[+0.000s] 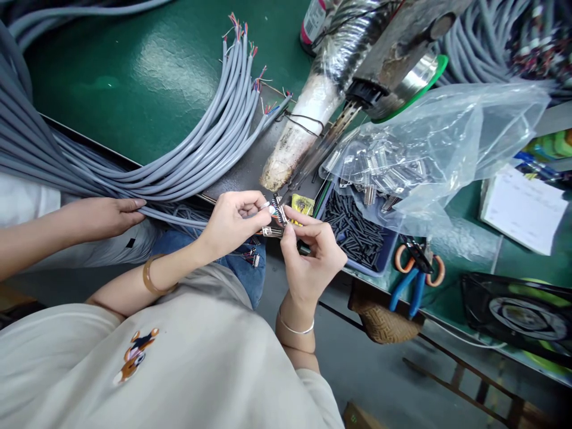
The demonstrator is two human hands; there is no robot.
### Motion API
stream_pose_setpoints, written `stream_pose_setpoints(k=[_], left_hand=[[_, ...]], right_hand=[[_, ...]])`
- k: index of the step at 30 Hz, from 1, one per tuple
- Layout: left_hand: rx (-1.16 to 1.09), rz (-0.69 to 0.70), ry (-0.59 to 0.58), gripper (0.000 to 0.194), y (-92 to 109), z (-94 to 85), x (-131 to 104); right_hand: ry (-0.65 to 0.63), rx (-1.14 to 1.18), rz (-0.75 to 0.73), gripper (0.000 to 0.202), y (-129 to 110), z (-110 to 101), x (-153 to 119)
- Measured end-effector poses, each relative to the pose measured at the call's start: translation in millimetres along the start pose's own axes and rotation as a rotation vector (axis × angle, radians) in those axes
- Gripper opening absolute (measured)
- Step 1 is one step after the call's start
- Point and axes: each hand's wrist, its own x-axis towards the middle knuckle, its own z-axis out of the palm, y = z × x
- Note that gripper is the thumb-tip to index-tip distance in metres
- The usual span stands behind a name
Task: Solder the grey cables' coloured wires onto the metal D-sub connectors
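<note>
Between my hands is a small metal multi-pin connector [280,211] with thin coloured wires at it. My right hand [313,253] pinches its near end between thumb and fingers. My left hand [235,225] is closed at its left side, thumb and forefinger together by the coloured wires; exactly what lies in the pinch is too small to make out. A second metal connector [271,231] sits just below, beside my right thumb. Past the fingers are the soldering iron's thin rods [319,146] and the stained white end of a wrapped duct [286,149].
Another person's hand [105,220] rests by the bundle of grey cables [201,146] at left. On the green table [116,71], a blue tray [388,256] holds black sleeves under a clear bag [478,137] of connectors. Cutters [415,286], a paper pad [522,208] and a fan [527,316] lie right.
</note>
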Motion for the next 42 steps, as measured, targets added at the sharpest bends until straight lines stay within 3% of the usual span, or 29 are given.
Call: stream_pose_setpoints(k=[20, 33, 42], left_hand=[[0.028, 0.014, 0.054, 0.019, 5, 5.6, 1], [0.000, 0.018, 0.028, 0.018, 13, 2.5, 3], [-0.008, 0.001, 0.015, 0.017, 7, 3.1, 5]], right_hand=[[0.004, 0.054, 0.073, 0.012, 0, 1, 0], [0.005, 0.030, 0.017, 0.010, -5, -1, 2], [0.004, 0.012, 0.017, 0.011, -3, -2, 3]])
